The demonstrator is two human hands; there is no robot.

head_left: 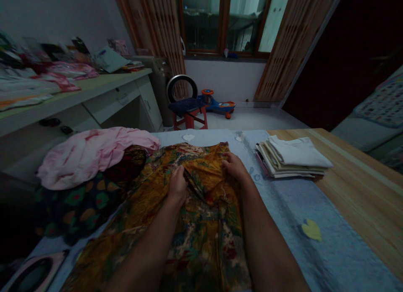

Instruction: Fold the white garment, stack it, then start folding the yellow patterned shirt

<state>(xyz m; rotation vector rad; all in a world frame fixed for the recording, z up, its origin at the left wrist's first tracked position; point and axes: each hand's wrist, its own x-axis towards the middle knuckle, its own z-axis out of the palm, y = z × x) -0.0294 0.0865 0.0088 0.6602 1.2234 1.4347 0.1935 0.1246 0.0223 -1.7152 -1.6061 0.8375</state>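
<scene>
A mustard-yellow patterned garment (201,237) lies spread on the light blue cloth that covers the table, its upper part folded over. My left hand (178,183) is closed on the garment's fabric beside a dark slit-like gap near the middle. At the garment's upper right, my right hand (233,166) pinches its edge with thumb and fingers. Both forearms reach across the lower part of the garment and cover some of it.
To the right stands a stack of folded clothes (296,155). On the left are a heaped pink garment (85,157) and a dark patterned cloth (78,204). The blue cloth (283,225) leaves bare wood (352,178) at right. Beyond are a red stool (190,119) and a cluttered desk (103,88).
</scene>
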